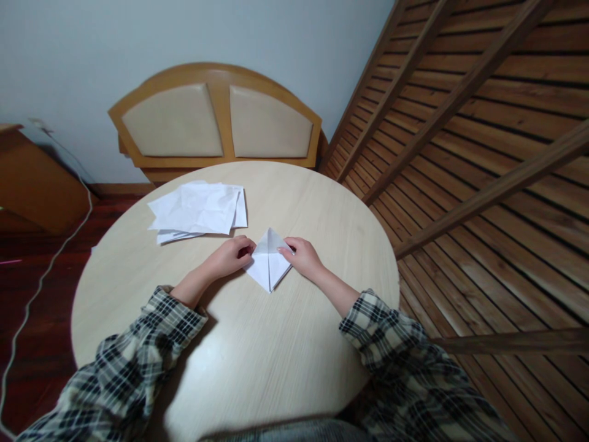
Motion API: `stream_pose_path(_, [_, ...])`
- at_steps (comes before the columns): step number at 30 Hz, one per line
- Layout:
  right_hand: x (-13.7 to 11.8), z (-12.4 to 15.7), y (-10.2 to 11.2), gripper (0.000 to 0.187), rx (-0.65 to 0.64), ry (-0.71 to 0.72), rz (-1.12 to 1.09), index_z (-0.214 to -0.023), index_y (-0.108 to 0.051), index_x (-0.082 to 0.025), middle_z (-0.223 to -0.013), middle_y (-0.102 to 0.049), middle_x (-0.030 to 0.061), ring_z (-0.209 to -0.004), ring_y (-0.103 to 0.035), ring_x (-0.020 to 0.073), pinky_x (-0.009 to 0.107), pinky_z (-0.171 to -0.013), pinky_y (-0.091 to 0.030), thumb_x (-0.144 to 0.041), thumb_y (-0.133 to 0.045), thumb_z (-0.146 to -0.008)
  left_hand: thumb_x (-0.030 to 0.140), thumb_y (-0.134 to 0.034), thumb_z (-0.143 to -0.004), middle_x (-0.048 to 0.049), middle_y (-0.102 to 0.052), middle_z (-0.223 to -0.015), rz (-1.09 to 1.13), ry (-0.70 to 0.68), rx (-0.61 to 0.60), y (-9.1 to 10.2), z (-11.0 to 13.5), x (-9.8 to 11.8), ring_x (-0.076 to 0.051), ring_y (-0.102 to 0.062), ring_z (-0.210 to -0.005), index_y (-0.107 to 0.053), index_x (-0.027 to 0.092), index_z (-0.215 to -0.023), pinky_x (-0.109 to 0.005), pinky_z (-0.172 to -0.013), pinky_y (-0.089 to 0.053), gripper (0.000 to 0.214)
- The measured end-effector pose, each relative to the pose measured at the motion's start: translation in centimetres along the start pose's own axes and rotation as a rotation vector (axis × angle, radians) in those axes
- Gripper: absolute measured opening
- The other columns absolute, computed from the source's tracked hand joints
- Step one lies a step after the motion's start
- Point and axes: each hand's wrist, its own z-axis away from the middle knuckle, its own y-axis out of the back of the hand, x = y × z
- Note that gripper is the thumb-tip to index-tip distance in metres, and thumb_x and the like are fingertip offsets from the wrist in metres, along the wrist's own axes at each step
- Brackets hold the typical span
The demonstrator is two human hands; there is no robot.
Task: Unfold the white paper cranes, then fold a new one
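Note:
A folded sheet of white paper (267,263), diamond-shaped with a crease down its middle, lies on the round table (276,356) in front of me. At its left corner is my left hand (235,254), fingers curled and closed at the paper's edge. My right hand (301,255) pinches the right corner, its thumb on top and the other fingers partly hidden. The paper's lower point faces me, and its layers show a little apart along the lower right edge.
A stack of creased white paper (196,209) lies at the table's back left. Behind the table stands a wooden headboard (225,116) with cream panels. A slatted wooden screen (460,184) leans along the right. On the left floor runs a white cable (41,282) beside a wooden cabinet (41,190).

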Motion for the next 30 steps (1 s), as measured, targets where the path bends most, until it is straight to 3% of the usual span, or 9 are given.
stream_pose_path(22, [-0.2,0.0,-0.1,0.011,-0.019,0.003,0.051,-0.082,-0.069,-0.021,-0.082,-0.069,0.003,-0.077,-0.059,0.0172,0.028,-0.07,-0.039,-0.026,-0.061,-0.089,0.026,-0.049,-0.093,-0.008,-0.065,-0.085,-0.08,-0.059,0.08,-0.6,0.4,0.2,-0.019,-0.059,-0.079,-0.062,0.018,-0.087,-0.035,-0.074,-0.049,0.017])
stream_pose_path(24, [-0.5,0.1,0.0,0.01,-0.03,0.011,0.074,-0.083,-0.069,-0.022,-0.086,-0.07,0.004,-0.081,-0.06,0.0185,0.029,-0.073,-0.04,-0.03,-0.066,-0.087,0.027,-0.048,-0.094,-0.0084,-0.066,-0.086,-0.133,-0.051,0.081,-0.8,0.5,0.2,-0.02,-0.059,-0.078,-0.062,0.018,-0.09,-0.035,-0.073,-0.049,0.017])
stream_pose_path(30, [-1.8,0.2,-0.2,0.041,0.012,-0.022,0.184,-0.072,-0.066,-0.021,-0.079,-0.068,0.0062,-0.085,-0.059,0.0232,0.034,-0.076,-0.04,-0.061,-0.073,-0.076,0.027,-0.048,-0.095,-0.008,-0.064,-0.088,-0.284,-0.111,0.097,-1.4,0.4,0.9,-0.022,-0.058,-0.084,-0.061,0.019,-0.091,-0.034,-0.073,-0.046,0.015])
